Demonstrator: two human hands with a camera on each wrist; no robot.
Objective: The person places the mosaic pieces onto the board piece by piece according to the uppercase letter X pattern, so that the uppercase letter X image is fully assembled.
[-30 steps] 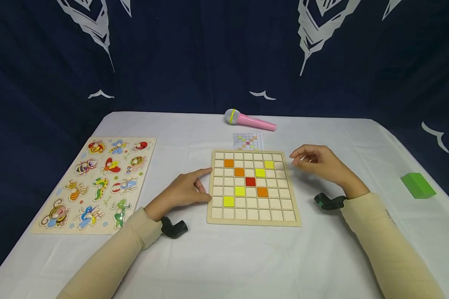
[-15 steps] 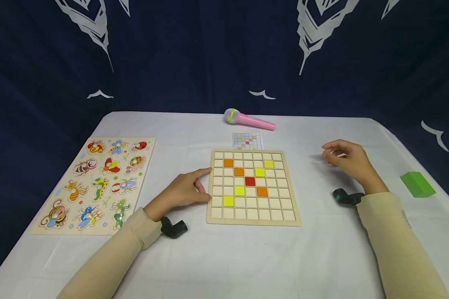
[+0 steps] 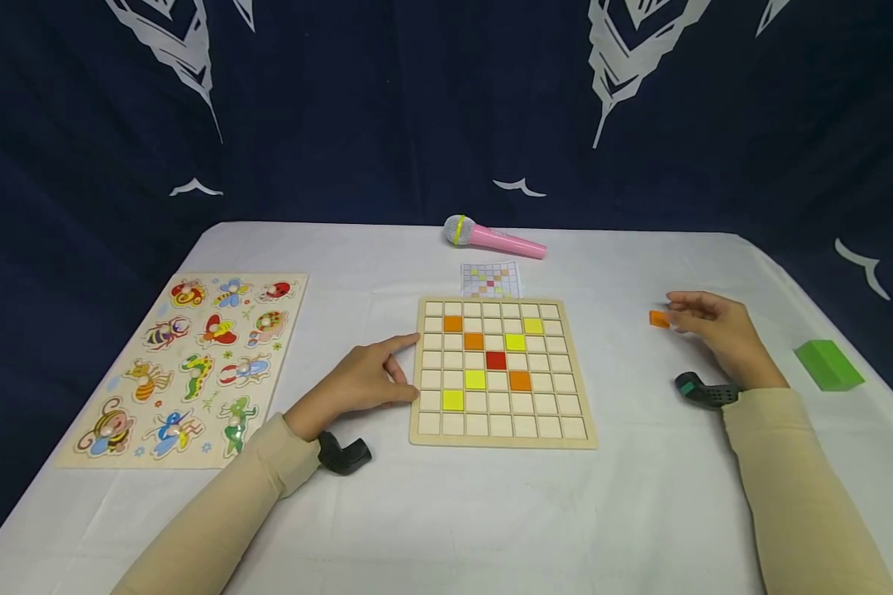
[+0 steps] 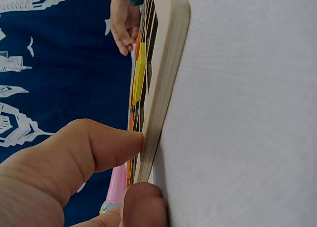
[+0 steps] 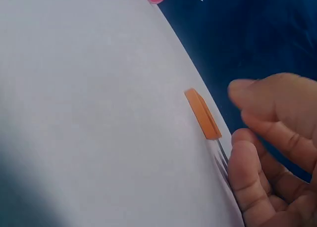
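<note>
A wooden grid board (image 3: 415,372) lies mid-table with orange, yellow and red tiles among plain ones. My left hand (image 3: 368,378) rests on the cloth with its forefinger and thumb (image 4: 89,153) against the board's left edge (image 4: 166,64). Right of the board, a loose orange tile (image 3: 659,319) lies flat on the white cloth. My right hand (image 3: 710,324) sits just right of it with fingers loosely curled. In the right wrist view the fingertips (image 5: 257,153) are close to the orange tile (image 5: 202,113) and hold nothing.
A pink toy microphone (image 3: 494,238) and a small pattern card (image 3: 491,279) lie behind the board. An animal peg puzzle (image 3: 193,364) sits at the left. A green block (image 3: 828,364) lies near the table's right edge. A dark curtain hangs behind.
My right hand moved right from the board's top right corner, and the orange tile now lies on the cloth beside its fingers. The left hand has stayed put.
</note>
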